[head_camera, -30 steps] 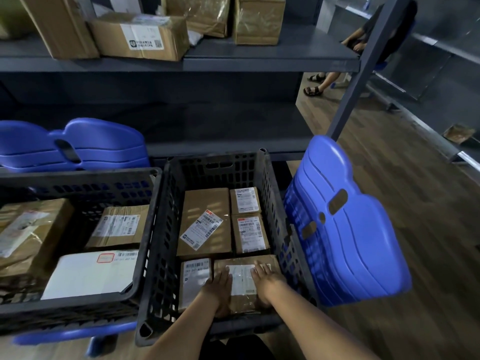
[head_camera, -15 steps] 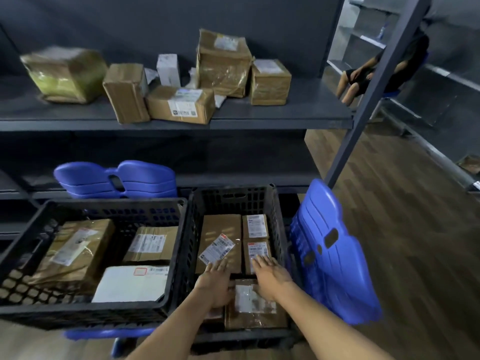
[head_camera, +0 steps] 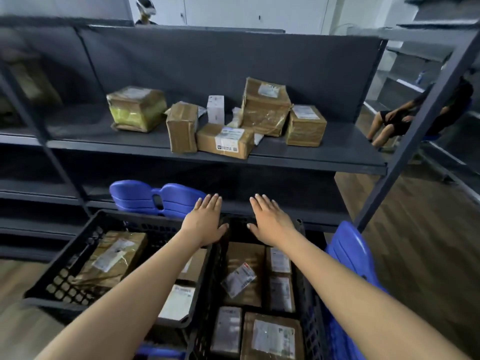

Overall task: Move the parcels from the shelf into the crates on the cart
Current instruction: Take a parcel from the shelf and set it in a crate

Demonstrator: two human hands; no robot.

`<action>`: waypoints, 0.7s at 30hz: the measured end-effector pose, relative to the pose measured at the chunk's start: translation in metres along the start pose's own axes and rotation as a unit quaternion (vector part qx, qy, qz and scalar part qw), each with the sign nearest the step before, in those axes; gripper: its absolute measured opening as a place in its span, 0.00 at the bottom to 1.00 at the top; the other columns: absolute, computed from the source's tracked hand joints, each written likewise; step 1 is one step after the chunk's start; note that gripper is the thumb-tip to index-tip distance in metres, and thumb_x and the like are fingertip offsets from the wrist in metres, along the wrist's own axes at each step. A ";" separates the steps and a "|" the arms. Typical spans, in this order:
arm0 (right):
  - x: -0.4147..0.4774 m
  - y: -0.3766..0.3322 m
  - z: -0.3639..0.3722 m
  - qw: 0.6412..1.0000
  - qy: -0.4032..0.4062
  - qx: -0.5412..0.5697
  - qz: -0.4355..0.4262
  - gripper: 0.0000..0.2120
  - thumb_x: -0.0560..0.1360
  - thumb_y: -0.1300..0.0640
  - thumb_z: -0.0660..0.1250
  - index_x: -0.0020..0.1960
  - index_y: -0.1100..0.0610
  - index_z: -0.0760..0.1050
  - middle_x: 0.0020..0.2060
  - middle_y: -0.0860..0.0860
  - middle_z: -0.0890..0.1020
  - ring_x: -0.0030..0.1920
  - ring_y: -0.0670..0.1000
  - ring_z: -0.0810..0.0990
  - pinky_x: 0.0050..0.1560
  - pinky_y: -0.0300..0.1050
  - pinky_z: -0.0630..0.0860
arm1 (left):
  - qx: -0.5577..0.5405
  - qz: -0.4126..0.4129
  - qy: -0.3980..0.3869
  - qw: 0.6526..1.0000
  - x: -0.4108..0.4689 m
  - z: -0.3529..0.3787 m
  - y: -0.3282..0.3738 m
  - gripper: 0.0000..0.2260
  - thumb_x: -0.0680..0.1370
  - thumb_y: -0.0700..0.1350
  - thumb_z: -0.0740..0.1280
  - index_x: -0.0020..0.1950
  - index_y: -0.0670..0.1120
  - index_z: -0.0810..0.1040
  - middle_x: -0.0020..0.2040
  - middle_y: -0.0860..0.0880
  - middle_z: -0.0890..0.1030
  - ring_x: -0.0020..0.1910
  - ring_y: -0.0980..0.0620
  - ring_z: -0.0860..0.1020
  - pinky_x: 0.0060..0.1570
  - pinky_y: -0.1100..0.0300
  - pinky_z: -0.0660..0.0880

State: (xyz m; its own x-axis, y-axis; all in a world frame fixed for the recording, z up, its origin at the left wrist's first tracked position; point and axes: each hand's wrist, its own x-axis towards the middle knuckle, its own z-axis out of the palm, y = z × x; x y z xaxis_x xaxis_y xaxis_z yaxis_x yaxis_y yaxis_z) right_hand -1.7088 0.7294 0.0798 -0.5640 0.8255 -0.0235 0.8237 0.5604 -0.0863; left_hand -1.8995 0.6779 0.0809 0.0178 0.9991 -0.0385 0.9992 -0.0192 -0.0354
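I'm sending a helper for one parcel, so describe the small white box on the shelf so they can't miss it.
Look at the dark shelf above the crates, where the parcels stand in a cluster. The white box stands upright toward the back, behind the flat brown parcel with the barcode label and left of the big crumpled parcel. It is the only white one; its neighbours are brown cardboard.

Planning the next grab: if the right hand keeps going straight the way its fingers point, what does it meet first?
The right hand, open and empty, points up toward the shelf. It would likely reach the shelf's front edge first, near the labelled box; depth is unclear.
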 end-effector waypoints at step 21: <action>0.170 -0.110 -0.121 0.986 0.154 -0.033 0.055 0.33 0.80 0.47 0.60 0.78 0.59 0.50 0.77 0.56 0.55 0.76 0.56 0.55 0.73 0.53 0.61 | 0.058 0.033 0.204 0.977 0.086 -0.122 -0.194 0.31 0.79 0.53 0.60 0.77 0.39 0.57 0.78 0.43 0.59 0.78 0.45 0.55 0.77 0.52 0.47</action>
State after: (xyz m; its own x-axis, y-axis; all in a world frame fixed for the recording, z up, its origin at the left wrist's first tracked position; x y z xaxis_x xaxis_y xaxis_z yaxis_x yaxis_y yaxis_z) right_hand -1.8884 0.8159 0.2062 -0.4344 0.8577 0.2750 0.8870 0.4605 -0.0351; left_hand -2.0878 0.7721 0.2062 0.1181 0.9267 0.3568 0.9850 -0.0637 -0.1605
